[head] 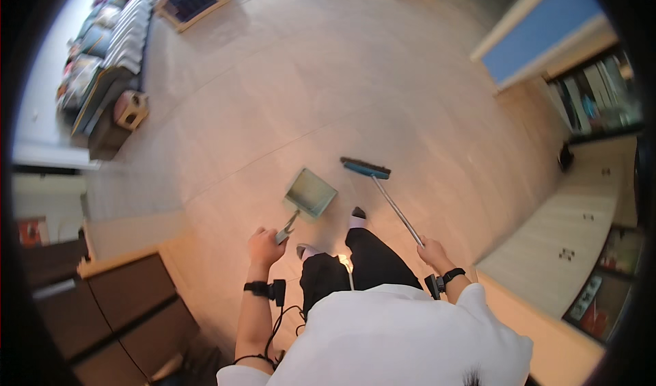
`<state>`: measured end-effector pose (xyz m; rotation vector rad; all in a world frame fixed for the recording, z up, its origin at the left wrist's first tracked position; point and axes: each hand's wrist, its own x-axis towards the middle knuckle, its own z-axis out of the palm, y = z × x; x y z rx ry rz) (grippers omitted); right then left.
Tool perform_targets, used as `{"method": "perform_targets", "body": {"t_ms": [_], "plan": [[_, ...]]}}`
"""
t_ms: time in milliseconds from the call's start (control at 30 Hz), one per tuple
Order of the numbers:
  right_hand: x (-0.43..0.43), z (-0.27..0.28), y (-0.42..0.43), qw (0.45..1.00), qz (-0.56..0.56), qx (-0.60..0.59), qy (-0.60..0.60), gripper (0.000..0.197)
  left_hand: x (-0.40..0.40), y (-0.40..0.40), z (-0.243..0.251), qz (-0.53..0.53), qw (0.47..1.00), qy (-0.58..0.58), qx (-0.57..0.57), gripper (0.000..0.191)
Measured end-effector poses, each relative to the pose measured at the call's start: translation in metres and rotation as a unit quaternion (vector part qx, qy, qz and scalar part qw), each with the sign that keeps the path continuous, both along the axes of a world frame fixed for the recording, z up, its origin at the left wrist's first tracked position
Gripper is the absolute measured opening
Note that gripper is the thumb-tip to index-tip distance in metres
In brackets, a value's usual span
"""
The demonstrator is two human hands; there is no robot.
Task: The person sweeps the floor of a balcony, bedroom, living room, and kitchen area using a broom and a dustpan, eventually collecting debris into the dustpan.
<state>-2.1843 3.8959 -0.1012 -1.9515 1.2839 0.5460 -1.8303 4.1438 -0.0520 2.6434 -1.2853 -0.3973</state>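
My left hand (pixel 267 247) grips the handle of a pale green dustpan (pixel 310 193), whose open pan faces up in front of my feet. Its inside looks bare apart from some brownish marks. In my right hand (pixel 433 255) is the metal pole of a broom (pixel 397 209). The blue broom head (pixel 366 169) with dark bristles is at the floor, to the right of the dustpan and slightly farther out. A gap of floor separates the two. Whether the dustpan touches the floor cannot be told.
Pale tiled floor (pixel 266 104) spreads ahead. A sofa (pixel 120 42) loaded with cushions and a small stool (pixel 131 110) stand at the far left. Brown cabinets (pixel 128 309) are at near left. A light cabinet (pixel 564 232) lines the right, below a blue panel (pixel 543 27).
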Motion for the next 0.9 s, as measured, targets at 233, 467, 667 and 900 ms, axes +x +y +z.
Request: {"method": "perform_targets", "body": {"t_ms": [233,467,667,900], "plan": [[-0.081,-0.029,0.017,0.91,-0.407,0.057,-0.057,0.014,-0.013,-0.076,0.005,-0.17,0.984,-0.015,-0.041,0.022],[-0.099,-0.071,-0.007,0.853,-0.519,0.066,-0.004,0.018,-0.03,-0.175,-0.006,-0.318,0.948,0.013,0.022,0.02],[-0.021,-0.064,0.042,0.91,-0.379,0.166,-0.012,0.024,-0.026,-0.201,-0.02,-0.321,0.947,0.004,0.017,0.023],[0.019,-0.033,0.044,0.919,-0.251,0.294,-0.074,0.018,-0.029,-0.205,-0.014,-0.315,0.949,-0.005,0.026,0.023]]}}
